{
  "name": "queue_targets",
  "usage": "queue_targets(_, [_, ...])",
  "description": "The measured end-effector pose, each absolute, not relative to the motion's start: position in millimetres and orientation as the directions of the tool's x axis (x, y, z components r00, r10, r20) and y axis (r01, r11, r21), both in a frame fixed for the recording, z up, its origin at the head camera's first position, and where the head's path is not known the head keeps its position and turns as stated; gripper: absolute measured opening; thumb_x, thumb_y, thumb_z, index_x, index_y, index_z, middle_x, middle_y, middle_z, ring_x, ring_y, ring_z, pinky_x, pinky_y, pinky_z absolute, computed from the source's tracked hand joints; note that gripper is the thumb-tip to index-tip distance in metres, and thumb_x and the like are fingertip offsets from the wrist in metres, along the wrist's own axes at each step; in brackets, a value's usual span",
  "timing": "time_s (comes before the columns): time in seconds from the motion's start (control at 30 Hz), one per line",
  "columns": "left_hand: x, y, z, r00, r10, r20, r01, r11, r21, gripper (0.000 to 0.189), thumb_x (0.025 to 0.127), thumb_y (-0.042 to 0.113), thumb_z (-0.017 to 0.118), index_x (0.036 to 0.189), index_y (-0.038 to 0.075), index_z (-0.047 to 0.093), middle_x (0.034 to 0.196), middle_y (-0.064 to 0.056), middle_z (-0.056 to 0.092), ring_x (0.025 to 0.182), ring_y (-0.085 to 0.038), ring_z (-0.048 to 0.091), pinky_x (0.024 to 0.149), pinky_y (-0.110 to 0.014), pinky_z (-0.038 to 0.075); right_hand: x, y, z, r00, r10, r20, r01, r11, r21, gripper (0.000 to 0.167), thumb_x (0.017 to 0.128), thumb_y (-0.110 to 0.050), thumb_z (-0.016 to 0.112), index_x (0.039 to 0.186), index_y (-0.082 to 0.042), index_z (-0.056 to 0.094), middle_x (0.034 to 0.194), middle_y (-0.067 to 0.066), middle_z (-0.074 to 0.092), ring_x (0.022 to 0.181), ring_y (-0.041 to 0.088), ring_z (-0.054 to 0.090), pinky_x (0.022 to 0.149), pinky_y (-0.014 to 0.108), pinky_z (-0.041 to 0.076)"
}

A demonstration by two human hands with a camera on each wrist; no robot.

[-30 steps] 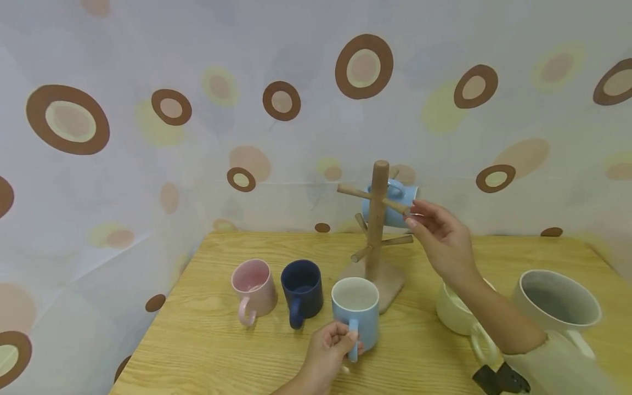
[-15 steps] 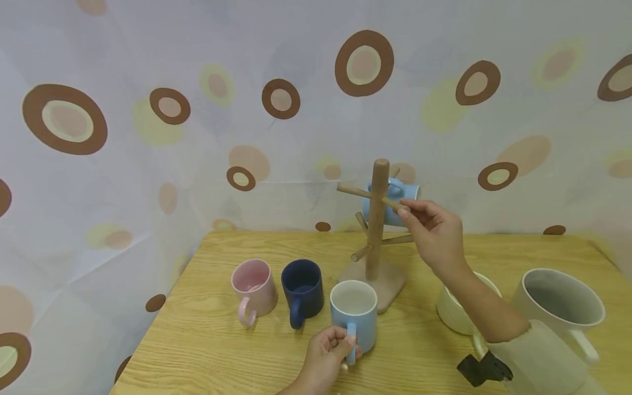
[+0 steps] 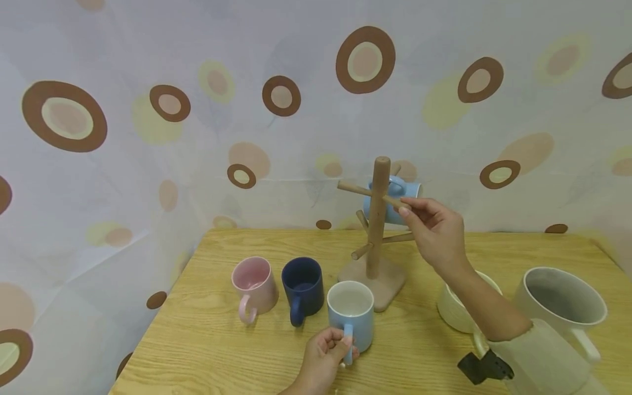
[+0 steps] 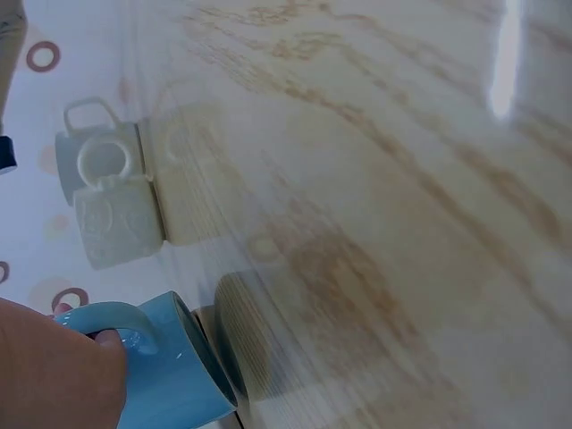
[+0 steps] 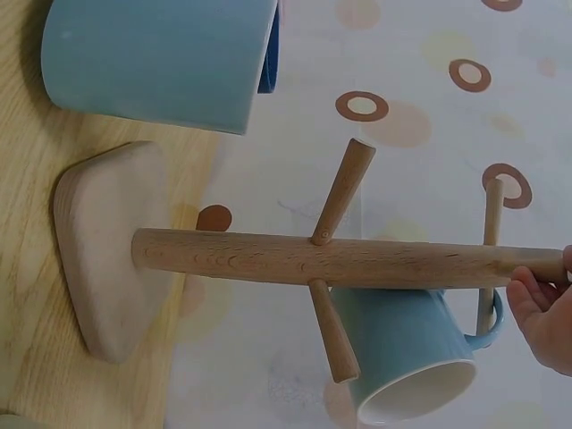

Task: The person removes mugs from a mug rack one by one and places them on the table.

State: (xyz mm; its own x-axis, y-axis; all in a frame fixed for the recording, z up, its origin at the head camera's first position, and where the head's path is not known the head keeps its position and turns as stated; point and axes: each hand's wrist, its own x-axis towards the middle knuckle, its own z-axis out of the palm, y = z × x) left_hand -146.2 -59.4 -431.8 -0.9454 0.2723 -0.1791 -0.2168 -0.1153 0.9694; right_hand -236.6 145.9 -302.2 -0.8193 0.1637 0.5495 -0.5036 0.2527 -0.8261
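My left hand (image 3: 321, 356) pinches the handle of a light blue mug (image 3: 364, 327), which is upright in front of a wooden mug tree (image 3: 377, 233). Whether its base touches the table cannot be told. My right hand (image 3: 440, 238) pinches the tip of an upper peg of the mug tree between thumb and fingers. Behind the post, a second light blue mug (image 3: 411, 192) hangs sideways by its handle on another upper peg. The right wrist view also catches the hanging mug (image 5: 402, 340) and part of the right hand (image 5: 550, 313).
Left of the held mug stand a navy mug (image 3: 308, 299) and a pink mug (image 3: 264, 296). On the right are a cream mug (image 3: 451, 312), partly behind the right forearm, and a large grey-white mug (image 3: 535, 302). A patterned cloth (image 3: 306, 131) rises behind the wooden table (image 3: 212, 340).
My right hand has come in to the left and now pinches the peg tip. My left hand and the held mug have shifted slightly left.
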Motion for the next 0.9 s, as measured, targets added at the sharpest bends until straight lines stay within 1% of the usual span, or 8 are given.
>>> queue_targets(0.27, [-144.0,-60.3,-435.0,-0.947,0.272,-0.173,-0.208,-0.107,0.972,0.027,0.093,0.008,0.052,0.101,-0.018,0.051,0.079,-0.001,0.065,0.073,-0.005,0.061,0.068,-0.017,0.046,-235.8,147.2,-300.6,-0.835,0.149,0.529,-0.482,0.264,-0.836,0.019,0.088,-0.001,0.059,0.102,0.012,0.062,0.073,-0.027,0.062,0.066,-0.004,0.056,0.053,0.01,0.042])
queue_targets(0.43, [-142.2,-58.2,-434.6,-0.946,0.263,-0.19,-0.227,-0.118,0.967,0.026,0.091,0.006,0.055,0.099,-0.019,0.052,0.075,0.001,0.064,0.07,-0.005,0.059,0.068,-0.016,0.046,-235.7,148.5,-300.6,-0.837,0.141,0.529,-0.483,0.266,-0.834,0.019,0.088,-0.001,0.059,0.102,0.012,0.062,0.074,-0.026,0.062,0.064,-0.003,0.055,0.052,0.01,0.041])
queue_targets(0.53, [-141.2,-57.9,-435.4,-0.944,0.264,-0.2,-0.237,-0.116,0.964,0.025,0.09,0.004,0.056,0.098,-0.019,0.053,0.075,-0.001,0.065,0.07,-0.005,0.059,0.07,-0.016,0.047,-235.8,149.1,-301.4,-0.835,0.134,0.533,-0.488,0.264,-0.832,0.019,0.088,-0.001,0.058,0.103,0.012,0.062,0.075,-0.026,0.063,0.065,-0.003,0.056,0.051,0.01,0.041])
queue_targets(0.73, [-138.3,-60.4,-440.4,-0.935,0.273,-0.226,-0.253,-0.069,0.965,0.023,0.089,0.005,0.058,0.096,-0.017,0.056,0.081,-0.015,0.069,0.073,-0.008,0.06,0.073,-0.02,0.048,-236.7,149.6,-302.9,-0.828,0.133,0.544,-0.5,0.263,-0.825,0.019,0.088,0.0,0.058,0.102,0.012,0.062,0.075,-0.025,0.063,0.066,-0.003,0.057,0.051,0.01,0.04])
queue_targets(0.9, [-137.2,-63.7,-442.7,-0.938,0.278,-0.207,-0.231,-0.059,0.971,0.023,0.088,0.003,0.059,0.096,-0.018,0.057,0.086,-0.027,0.067,0.073,-0.008,0.062,0.07,-0.017,0.049,-237.1,148.6,-303.2,-0.823,0.125,0.554,-0.515,0.246,-0.821,0.02,0.088,0.001,0.058,0.102,0.015,0.06,0.076,-0.022,0.064,0.068,-0.003,0.06,0.051,0.01,0.042])
